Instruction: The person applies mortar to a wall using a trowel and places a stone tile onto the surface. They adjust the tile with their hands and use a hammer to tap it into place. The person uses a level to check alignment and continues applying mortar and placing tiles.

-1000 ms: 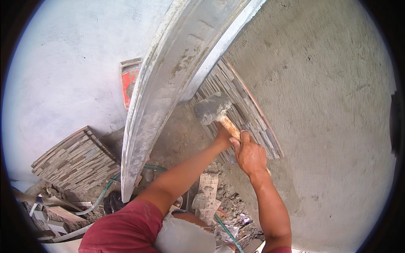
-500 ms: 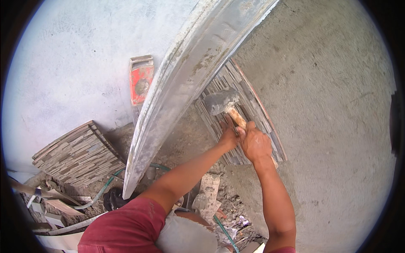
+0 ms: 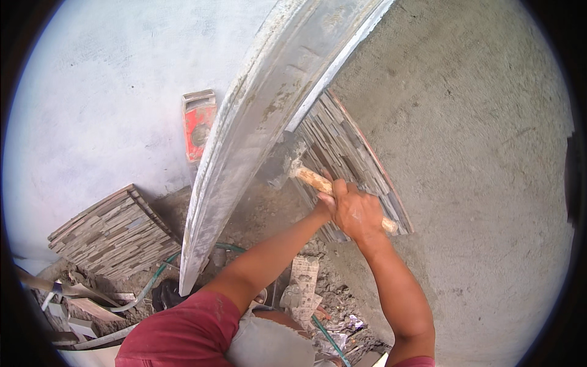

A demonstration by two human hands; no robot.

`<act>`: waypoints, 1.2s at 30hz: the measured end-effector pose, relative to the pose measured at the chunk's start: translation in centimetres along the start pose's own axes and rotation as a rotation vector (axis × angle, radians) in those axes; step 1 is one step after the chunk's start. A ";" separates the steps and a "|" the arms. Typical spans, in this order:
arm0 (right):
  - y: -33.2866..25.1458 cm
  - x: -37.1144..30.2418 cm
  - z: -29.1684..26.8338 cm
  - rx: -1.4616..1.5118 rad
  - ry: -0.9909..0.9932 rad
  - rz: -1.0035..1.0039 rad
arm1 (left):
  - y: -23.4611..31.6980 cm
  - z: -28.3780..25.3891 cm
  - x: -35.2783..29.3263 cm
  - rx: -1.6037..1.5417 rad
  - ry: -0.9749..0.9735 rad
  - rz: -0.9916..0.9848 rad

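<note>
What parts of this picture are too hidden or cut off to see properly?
Head view only:
- The grey metal hammer head: partly behind the long grey mortar-smeared straightedge.
- The left hand: mostly hidden behind the right hand on the wooden handle.
- The striped stone-look wall tile: upper end covered by the straightedge, lower part by the hands.
- The red spirit level: right edge behind the straightedge.
- The rubble pile: cut by the dark rim.

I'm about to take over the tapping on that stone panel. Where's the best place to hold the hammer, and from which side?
Take the hammer by its pale wooden handle, near the free end away from the head, where the right hand wraps it now. Come from the lower right: the handle slants that way off the stacked-stone tile panel, while the head sits tucked against the long metal straightedge, leaving little room there.
</note>
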State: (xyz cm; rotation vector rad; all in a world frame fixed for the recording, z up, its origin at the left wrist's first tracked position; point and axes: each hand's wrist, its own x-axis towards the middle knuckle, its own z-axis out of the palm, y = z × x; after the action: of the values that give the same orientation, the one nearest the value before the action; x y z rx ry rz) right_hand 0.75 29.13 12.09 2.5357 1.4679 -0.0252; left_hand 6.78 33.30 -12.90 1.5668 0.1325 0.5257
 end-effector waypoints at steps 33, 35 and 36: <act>4.5 -18.0 11.1 0.797 -0.066 0.555 | 10.0 -5.6 3.8 -0.323 0.053 -0.554; 3.3 -17.0 12.9 0.828 -0.087 0.611 | 9.8 -5.6 3.8 -0.338 0.021 -0.542; 2.0 -16.8 13.9 0.871 -0.107 0.614 | 9.8 -5.6 3.8 -0.340 0.037 -0.565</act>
State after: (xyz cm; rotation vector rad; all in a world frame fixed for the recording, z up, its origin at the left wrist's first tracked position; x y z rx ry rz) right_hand -4.69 11.15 0.83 3.4664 0.6250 -0.8469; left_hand 5.57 39.11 -2.64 1.1195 0.4734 0.1191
